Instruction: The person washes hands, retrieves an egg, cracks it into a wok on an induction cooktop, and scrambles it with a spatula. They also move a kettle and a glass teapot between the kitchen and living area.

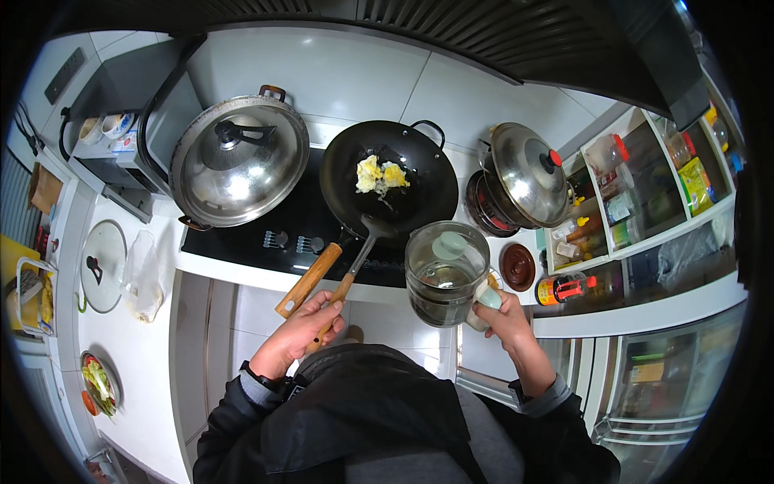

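Note:
Cooked scrambled egg [381, 174] lies in the middle of a black wok [338, 193] on the hob. My left hand [307, 327] is closed around the wooden handle of a metal spatula [364, 251], whose blade rests at the near inner side of the wok. Beside that hand is the wok's own wooden handle [311, 278]; whether the fingers touch it I cannot tell. My right hand [505, 317] grips the pale green handle of a clear pitcher [444, 284], held over the counter edge right of the wok. Some clear liquid seems to be inside it.
A lidded steel wok [242, 175] covers the left burner. To the right stands a lidded pot [526, 175], tilted in view, near a brown dish [517, 267] and a sauce bottle [562, 290]. A bowl of vegetables [100, 384] sits far left. The range hood [453, 36] overhangs the hob.

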A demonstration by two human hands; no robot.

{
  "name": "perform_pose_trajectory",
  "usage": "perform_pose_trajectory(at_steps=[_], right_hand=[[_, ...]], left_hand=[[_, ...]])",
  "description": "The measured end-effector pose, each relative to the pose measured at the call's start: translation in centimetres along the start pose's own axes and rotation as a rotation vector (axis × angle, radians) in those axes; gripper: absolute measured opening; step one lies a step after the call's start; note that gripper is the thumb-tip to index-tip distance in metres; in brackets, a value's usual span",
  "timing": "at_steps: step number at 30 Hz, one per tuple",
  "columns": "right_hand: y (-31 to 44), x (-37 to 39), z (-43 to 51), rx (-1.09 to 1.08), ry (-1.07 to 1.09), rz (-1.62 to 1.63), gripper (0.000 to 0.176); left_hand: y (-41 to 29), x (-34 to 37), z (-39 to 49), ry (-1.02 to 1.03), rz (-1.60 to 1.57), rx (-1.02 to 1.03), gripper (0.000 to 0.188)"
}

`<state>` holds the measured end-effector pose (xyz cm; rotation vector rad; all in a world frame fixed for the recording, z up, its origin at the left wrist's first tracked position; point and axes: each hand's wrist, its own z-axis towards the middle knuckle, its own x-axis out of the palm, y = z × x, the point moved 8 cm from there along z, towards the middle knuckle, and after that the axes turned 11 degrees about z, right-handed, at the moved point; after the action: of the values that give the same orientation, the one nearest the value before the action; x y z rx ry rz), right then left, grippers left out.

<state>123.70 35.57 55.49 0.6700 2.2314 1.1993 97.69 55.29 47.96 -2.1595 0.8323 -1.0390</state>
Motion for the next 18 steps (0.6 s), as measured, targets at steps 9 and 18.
perform_pose_trajectory(at_steps=[9,18], right_hand=[[2.2,1.3,0.8,0.03,-0.009,-0.025,0.014],[4.4,2.0,1.3,0.024,0.022,-0.076,0.012]], left_hand=[[0.7,-0.6,0.5,0.043,-0.051,-0.034,0.023],[0.6,-0.4,1.6,0.124,-0.035,-0.009,0.027]])
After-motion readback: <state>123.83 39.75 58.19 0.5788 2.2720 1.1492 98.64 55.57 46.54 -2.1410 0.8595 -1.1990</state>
